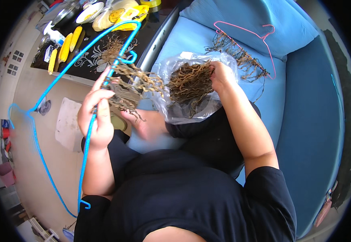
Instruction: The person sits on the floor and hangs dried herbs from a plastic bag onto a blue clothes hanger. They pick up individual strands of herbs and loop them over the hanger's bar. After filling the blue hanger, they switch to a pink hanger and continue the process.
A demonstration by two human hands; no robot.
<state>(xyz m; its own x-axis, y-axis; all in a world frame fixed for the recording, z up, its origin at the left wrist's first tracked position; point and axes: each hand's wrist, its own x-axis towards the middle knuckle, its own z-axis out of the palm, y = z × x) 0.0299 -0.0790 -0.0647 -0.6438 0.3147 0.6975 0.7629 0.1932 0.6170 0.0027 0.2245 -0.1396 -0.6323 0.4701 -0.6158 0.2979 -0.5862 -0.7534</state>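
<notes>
My left hand (pixel 97 115) is closed round the bar of a blue clothes hanger (pixel 87 141), held upright on its side. Several dried, curly brown strips (pixel 137 76) hang over that bar near my fingers and stick out to the right. My right hand (pixel 223 76) grips the edge of a thick bundle of the same dried brown strips (pixel 189 82). This bundle sits in the mouth of a clear plastic bag (pixel 175 115) by my leg; my right fingertips are partly hidden among the strips.
A pink hanger (pixel 240 34) strung with dried strips lies on the blue sofa (pixel 179 34). The dark table (pixel 88 56) at the upper left holds corn cobs (pixel 64 47), a pump bottle (pixel 54 36), a white bowl (pixel 90 12), a yellow bag (pixel 133 18) and loose dried strips (pixel 113 48).
</notes>
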